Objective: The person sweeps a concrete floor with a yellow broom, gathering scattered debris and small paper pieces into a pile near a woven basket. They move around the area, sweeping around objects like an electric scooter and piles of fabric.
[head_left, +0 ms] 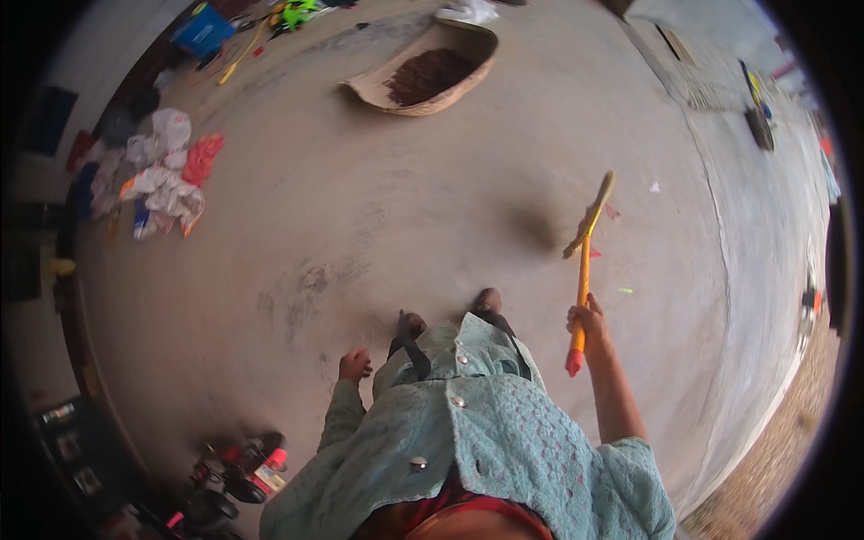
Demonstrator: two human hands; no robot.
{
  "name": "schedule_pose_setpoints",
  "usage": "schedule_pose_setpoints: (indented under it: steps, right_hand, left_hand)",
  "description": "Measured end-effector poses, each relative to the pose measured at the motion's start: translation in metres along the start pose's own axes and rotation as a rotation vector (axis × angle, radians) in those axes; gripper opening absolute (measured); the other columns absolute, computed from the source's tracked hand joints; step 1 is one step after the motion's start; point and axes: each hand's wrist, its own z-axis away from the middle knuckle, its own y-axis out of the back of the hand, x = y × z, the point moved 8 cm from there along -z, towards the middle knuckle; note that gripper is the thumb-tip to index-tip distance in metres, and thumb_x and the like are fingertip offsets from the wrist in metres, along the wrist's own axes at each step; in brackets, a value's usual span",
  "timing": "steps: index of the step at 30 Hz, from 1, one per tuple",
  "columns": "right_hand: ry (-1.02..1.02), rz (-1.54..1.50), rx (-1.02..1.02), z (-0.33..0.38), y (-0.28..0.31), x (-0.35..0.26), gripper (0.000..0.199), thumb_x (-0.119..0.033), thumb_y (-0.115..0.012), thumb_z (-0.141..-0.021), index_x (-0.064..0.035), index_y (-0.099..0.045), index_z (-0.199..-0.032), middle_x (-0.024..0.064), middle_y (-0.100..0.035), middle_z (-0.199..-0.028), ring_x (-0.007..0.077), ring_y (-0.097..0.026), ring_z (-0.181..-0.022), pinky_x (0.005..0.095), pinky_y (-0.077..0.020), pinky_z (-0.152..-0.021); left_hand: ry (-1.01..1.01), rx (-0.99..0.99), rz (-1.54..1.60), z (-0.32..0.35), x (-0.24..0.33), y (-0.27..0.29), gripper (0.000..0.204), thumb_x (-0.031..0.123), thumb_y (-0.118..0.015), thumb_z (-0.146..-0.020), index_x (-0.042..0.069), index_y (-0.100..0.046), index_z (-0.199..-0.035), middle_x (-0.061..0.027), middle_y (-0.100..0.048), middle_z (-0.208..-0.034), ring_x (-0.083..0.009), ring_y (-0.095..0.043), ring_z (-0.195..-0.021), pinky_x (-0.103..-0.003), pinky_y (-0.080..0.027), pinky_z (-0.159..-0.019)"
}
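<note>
My right hand is wrapped round the orange handle of a long tool. Its handle has a red end below my grip, and a narrow yellowish crosspiece sits at its far end, raised over the floor. Blur keeps me from telling what kind of head it is. My left hand hangs beside my body with its fingers curled in, and I see nothing in it. Farther ahead, a shallow scoop-shaped basket lies on the floor, holding a heap of dark brown bits.
Crumpled plastic bags lie at the left, and a blue container stands at the far left. A red and black wheeled object is near my left side. At the far right lies a dark brush-like thing.
</note>
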Motion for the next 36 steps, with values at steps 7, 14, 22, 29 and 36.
schedule_pose_setpoints:
  steps: [7, 14, 22, 29, 36]
  right_hand:
    - [0.003, -0.206, -0.307, -0.009, -0.134, 0.02, 0.024, 0.003, -0.044, -0.073, -0.0087, -0.035, -0.092, 0.0076, -0.044, -0.069, 0.0127, -0.047, -0.056, 0.0211, -0.0418, -0.044]
    - [0.043, -0.05, -0.439, -0.009, -0.263, 0.068, 0.06, -0.007, -0.047, -0.073, -0.0054, -0.016, -0.124, 0.0103, -0.05, -0.069, 0.0168, -0.05, -0.055, 0.0258, -0.043, -0.045]
    - [0.021, 0.263, -0.758, 0.02, -0.369, 0.136, 0.067, -0.006, -0.048, -0.073, -0.0068, -0.01, -0.128, 0.0101, -0.049, -0.071, 0.0197, -0.053, -0.061, 0.0298, -0.0456, -0.051]
    - [-0.061, 0.718, -1.137, 0.027, -0.362, 0.158, 0.063, -0.031, -0.049, -0.08, -0.0071, -0.018, -0.129, 0.0129, -0.049, -0.098, 0.0223, -0.052, -0.087, 0.0335, -0.0458, -0.07]
    - [-0.183, 0.54, -0.665, -0.082, -0.177, 0.148, 0.05, -0.016, -0.049, -0.079, -0.0034, -0.029, -0.123, 0.01, -0.054, -0.081, 0.0193, -0.057, -0.067, 0.0305, -0.0487, -0.057]
  left_hand:
    - [-0.617, -0.174, -0.075, 0.046, 0.21, -0.086, 0.024, 0.016, -0.05, -0.08, 0.006, -0.051, -0.102, -0.001, -0.053, -0.076, -0.0064, -0.048, -0.058, -0.02, -0.043, -0.053]
    - [-0.288, -0.516, 0.143, 0.109, 0.249, -0.151, 0.034, 0.036, -0.049, -0.081, 0.005, -0.053, -0.093, -0.0024, -0.052, -0.07, -0.0079, -0.05, -0.055, -0.021, -0.043, -0.048]
    - [-0.132, -0.6, 0.685, 0.137, 0.24, -0.093, 0.024, 0.021, -0.053, -0.078, 0.002, -0.047, -0.092, -0.0078, -0.054, -0.072, -0.0134, -0.053, -0.061, -0.033, -0.048, -0.061]
    - [-0.323, -0.443, 0.855, 0.136, 0.224, -0.018, 0.022, 0.01, -0.047, -0.075, -0.002, -0.05, -0.092, -0.0101, -0.052, -0.076, -0.0154, -0.051, -0.062, -0.04, -0.046, -0.069]
    - [-0.088, -0.352, 0.876, 0.071, 0.153, -0.027, 0.011, 0.005, -0.047, -0.068, 0.0, -0.047, -0.079, -0.0123, -0.05, -0.076, -0.0178, -0.049, -0.059, -0.034, -0.048, -0.062]
